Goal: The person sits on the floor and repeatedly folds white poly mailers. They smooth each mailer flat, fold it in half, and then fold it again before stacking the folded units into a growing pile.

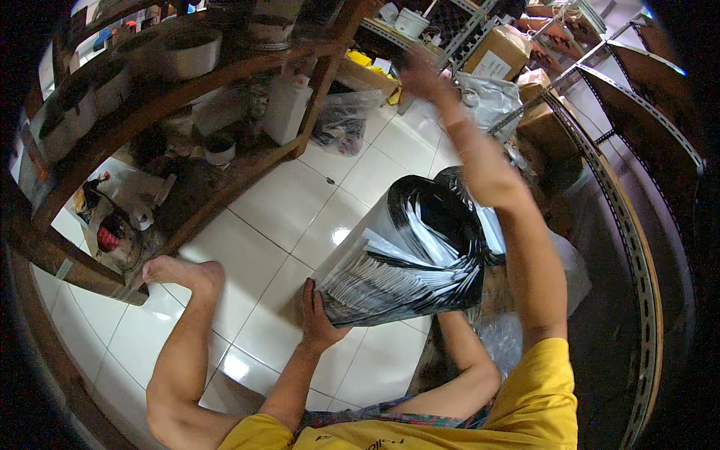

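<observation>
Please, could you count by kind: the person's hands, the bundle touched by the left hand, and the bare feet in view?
Hands: 2 (left hand; right hand, blurred)
Folded plastic bundle: 1
Bare foot: 1
Total: 4

Thick bundle of black-and-silver plastic sheets (401, 274), folded over, its layered edges fanned; tilted, right of the wooden shelf (321, 91).

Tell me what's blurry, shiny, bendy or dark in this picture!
Head view: the outstretched right hand is blurred; white floor tiles show bright glare spots; the slotted metal shelf frame at right curves from fisheye distortion; the wooden shelf at left is shadowed.
</observation>
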The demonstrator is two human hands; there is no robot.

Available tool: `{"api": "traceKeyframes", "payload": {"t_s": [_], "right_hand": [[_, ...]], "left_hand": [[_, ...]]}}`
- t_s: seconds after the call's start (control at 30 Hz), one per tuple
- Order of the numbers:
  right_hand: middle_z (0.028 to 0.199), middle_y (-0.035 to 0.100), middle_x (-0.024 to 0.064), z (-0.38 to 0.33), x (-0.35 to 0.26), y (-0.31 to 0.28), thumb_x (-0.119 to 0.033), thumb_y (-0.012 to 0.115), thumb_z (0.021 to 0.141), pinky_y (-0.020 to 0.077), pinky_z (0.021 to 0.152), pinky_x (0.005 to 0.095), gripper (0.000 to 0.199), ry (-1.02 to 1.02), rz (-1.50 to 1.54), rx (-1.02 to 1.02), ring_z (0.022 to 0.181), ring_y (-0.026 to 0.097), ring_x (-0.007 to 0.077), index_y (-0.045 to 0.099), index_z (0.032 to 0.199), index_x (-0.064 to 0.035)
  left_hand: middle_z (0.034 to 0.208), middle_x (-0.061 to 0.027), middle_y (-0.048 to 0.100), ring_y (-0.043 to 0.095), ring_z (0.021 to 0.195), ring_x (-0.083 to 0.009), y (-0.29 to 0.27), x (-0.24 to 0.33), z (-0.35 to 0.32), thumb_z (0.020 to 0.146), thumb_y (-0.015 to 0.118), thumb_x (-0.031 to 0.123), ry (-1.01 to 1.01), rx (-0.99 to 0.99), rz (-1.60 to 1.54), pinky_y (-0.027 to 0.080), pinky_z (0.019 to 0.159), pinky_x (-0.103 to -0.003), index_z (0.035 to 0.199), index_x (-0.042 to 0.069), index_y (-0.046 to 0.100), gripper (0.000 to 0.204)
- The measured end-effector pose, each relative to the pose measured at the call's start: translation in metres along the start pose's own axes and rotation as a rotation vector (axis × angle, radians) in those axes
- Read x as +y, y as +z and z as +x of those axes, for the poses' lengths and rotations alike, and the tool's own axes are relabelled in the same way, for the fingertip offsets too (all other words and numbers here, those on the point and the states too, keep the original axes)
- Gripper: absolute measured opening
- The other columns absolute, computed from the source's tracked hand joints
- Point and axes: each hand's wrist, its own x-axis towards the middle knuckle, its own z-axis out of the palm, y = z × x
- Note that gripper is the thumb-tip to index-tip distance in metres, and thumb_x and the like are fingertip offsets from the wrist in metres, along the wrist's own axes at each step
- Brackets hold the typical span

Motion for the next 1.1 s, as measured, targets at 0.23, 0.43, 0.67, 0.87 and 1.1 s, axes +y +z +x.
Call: {"api": "traceKeyframes", "payload": {"t_s": [0.23,0.43,0.67,0.87,1.1], "right_hand": [[0.155,0.033,0.0278,0.009,-0.007,0.000,-0.019,0.048,0.087,0.0206,0.123,0.0431,0.077,-0.223,-0.102,0.106,0.147,0.029,0.0390,0.021,0.155,0.0041],[0.155,0.030,0.0311,0.008,0.010,-0.002,-0.027,0.044,0.099,0.0214,0.121,0.0490,0.057,-0.375,-0.234,0.012,0.144,0.030,0.0425,0.037,0.146,0.0040],[0.145,0.042,0.0336,-0.015,0.021,0.019,-0.034,0.035,0.106,0.0296,0.117,0.0444,0.056,-0.163,-0.040,0.034,0.137,0.041,0.0451,0.038,0.145,0.0064],[0.135,0.056,0.0201,-0.028,0.011,-0.006,-0.040,0.052,0.096,0.0392,0.108,0.0403,0.065,-0.040,0.287,0.098,0.123,0.056,0.0302,0.042,0.146,-0.0006],[0.109,0.063,0.0144,-0.052,0.003,0.012,-0.003,0.073,0.076,0.0520,0.087,0.0428,0.046,-0.205,-0.223,0.123,0.100,0.061,0.0347,0.066,0.121,-0.0095]], "left_hand": [[0.153,-0.0366,0.020,0.027,0.139,-0.0570,-0.001,-0.001,0.000,0.062,0.091,0.041,-0.009,-0.003,0.012,0.028,0.112,-0.067,0.153,0.004,0.012,0.126],[0.152,-0.0377,0.021,0.028,0.138,-0.0574,0.001,-0.001,0.000,0.062,0.091,0.038,-0.029,-0.010,0.022,0.027,0.112,-0.067,0.152,0.003,0.012,0.125],[0.151,-0.0373,0.021,0.026,0.138,-0.0569,0.004,0.006,0.002,0.062,0.091,0.035,-0.020,-0.022,-0.003,0.027,0.112,-0.067,0.148,0.002,0.015,0.120],[0.151,-0.0365,0.020,0.026,0.138,-0.0568,-0.007,0.007,0.006,0.060,0.091,0.033,-0.100,-0.074,-0.013,0.027,0.112,-0.067,0.147,0.002,0.016,0.120],[0.151,-0.0360,0.020,0.026,0.138,-0.0564,-0.009,0.007,0.007,0.060,0.091,0.032,-0.077,-0.081,-0.002,0.028,0.113,-0.066,0.148,0.002,0.015,0.120]]}}
